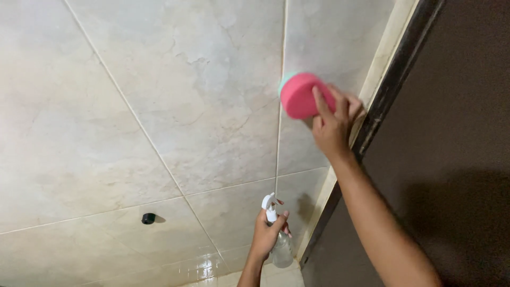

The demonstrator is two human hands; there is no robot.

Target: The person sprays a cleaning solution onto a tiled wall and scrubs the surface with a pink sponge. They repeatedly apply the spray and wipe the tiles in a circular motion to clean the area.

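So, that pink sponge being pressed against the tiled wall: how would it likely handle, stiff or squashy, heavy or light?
The pink sponge is probably light: the right hand holds it high with fingers alone. It looks thick and rounded with a green backing, so likely squashy yet shape-keeping. If wetted from the spray bottle in the left hand, it may slide easily over the glossy tiled wall.

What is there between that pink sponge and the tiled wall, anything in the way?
Nothing visible. The right hand presses the pink sponge straight against the beige wall tiles, beside a grout line and near the dark door frame. The left hand holds a clear spray bottle lower down, apart from the sponge.
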